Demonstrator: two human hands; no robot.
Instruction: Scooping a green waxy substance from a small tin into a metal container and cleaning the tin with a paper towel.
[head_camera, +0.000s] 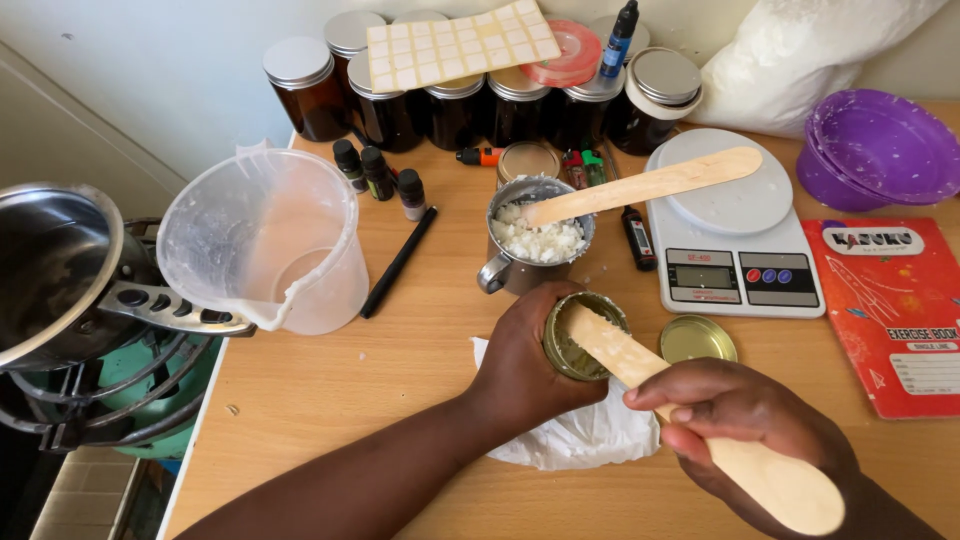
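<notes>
A: Where is the small gold tin (585, 337) found?

B: It is gripped in the left hand (525, 360), just below the middle of the view, tipped so that its open mouth is turned toward the right hand (745, 420). The fingers are wrapped round its wall.

A: And the right hand?

B: It is closed on a wooden spatula (700, 420), seen at about four o'clock from the tin. The blade end is pushed into the tin's mouth; the broad end runs off toward five o'clock. The two hands are kept a little apart, joined only by the spatula.

A: What is seen under them?

B: A crumpled white tissue (575, 440) is laid on the wooden table (350, 380), directly below the tin. A loose gold lid (697, 340) is set at three o'clock from the tin, just beside it.

A: What is placed further up?

B: At twelve o'clock a metal cup (535, 245) filled with white flakes is stood, with a second wooden spatula (645, 185) rested in it and across a white kitchen scale (735, 235). A clear plastic jug (270, 240) is seen at ten o'clock, a black pen (398, 262) beside it. Dark amber jars (455, 105) are lined up along the back, purple bowls (870, 150) at two o'clock and a red notebook (895, 310) at three o'clock
</notes>
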